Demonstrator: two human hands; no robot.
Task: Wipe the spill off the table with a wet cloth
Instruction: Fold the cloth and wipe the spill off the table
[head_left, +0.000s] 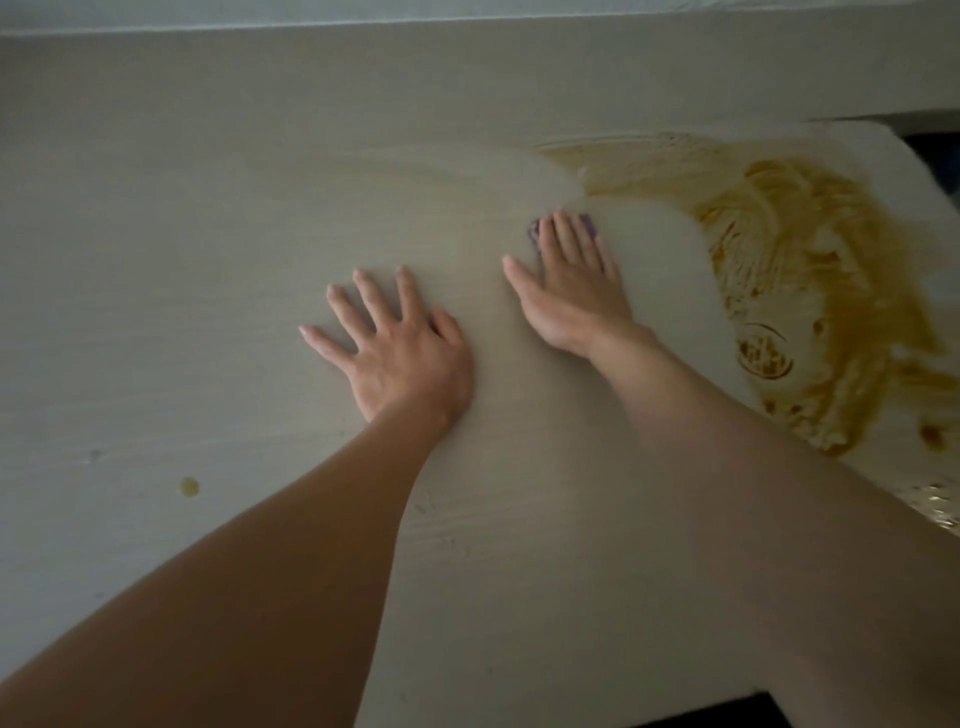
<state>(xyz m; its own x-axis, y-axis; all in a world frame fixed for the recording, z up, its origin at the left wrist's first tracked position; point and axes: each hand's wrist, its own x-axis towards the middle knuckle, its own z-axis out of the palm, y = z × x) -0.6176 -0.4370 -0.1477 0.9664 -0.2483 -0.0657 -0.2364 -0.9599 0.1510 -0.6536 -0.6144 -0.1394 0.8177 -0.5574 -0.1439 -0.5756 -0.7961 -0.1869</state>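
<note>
- While my right hand (574, 280) presses flat on the purple cloth (587, 224), its fingers lie straight over it; nothing is pinched, and only the cloth's edges show past my fingertips.
- My left hand (400, 348) rests palm-down on the surface (208, 218), fingers spread, grip holding nothing.
- Brown-yellow spill (810, 260) lies smeared in streaks at the right end of the surface, just beside the cloth.
- One small yellow drop (189, 487) sits well apart, left of my left forearm.
- A pale wiped arc runs between cloth and spill.
</note>
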